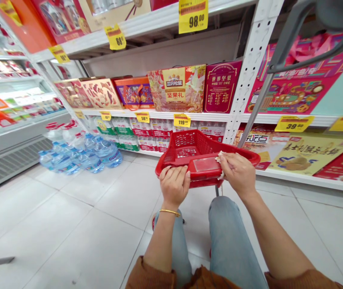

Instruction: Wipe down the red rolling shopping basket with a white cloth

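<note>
In front of me stands a red shopping basket (207,165) with slotted sides, set on a grey-framed trolley. My left hand (174,182) is closed over the left part of its near rim, thumb along the edge. A gold bangle (170,212) circles that wrist. With bent fingers, my right hand (238,171) pinches a crumpled white tissue (220,157) and presses it against the rim, just right of the clear panel (206,164). Part of the tissue sticks out below the fingers. The basket's inside shows only its slotted far part.
A grey trolley handle (293,40) rises at the upper right. Shelves (213,116) with boxed goods and yellow price tags run across the front. Several large water bottles (81,152) stand on the tiled floor at left, beside a refrigerated case (11,148).
</note>
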Motion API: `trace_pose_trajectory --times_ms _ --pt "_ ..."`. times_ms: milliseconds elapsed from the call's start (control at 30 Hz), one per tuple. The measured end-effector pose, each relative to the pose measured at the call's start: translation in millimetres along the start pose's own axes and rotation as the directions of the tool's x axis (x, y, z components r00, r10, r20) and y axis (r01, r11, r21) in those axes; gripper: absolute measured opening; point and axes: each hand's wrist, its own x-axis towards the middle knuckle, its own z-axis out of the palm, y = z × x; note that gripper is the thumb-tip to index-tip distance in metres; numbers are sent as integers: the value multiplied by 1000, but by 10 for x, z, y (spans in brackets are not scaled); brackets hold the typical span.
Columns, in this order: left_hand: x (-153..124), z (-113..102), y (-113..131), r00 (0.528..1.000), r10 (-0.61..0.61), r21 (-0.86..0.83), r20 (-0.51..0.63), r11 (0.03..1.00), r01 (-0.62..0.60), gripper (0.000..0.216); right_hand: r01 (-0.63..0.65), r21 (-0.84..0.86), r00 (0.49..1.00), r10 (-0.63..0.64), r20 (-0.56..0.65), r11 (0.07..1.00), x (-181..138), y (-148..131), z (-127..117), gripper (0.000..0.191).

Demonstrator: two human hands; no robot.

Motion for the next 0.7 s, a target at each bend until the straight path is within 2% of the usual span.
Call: trace_pose_trajectory --times_ms 133,233,333,433,500,600,700 --pt "25 -45 41 997 -70 -32 16 997 70 20 9 -35 999 -10 -54 999 9 -91 25 27" --pt "67 -89 141 994 -104 26 -27 994 105 23 5 -73 998 -10 -64 997 10 -157 39 26" --pt "141 -95 310 996 -88 28 -24 996 89 29 -19 -112 997 11 -73 994 -2 -235 56 26" --pt "211 -14 478 998 -33 -55 44 998 35 30 -22 -136 997 12 -75 990 -34 -323 80 25" --pt "226 74 535 996 -26 -53 82 998 30 32 9 -129 998 -16 -57 992 -64 -377 93 24" --pt "191 180 505 996 -33 -14 85 999 34 31 61 -87 997 -65 -43 994 -102 -437 99 22" --pt "139 193 392 998 15 -9 62 1000 -15 28 80 -74 995 -84 -51 994 -111 -468 90 17"
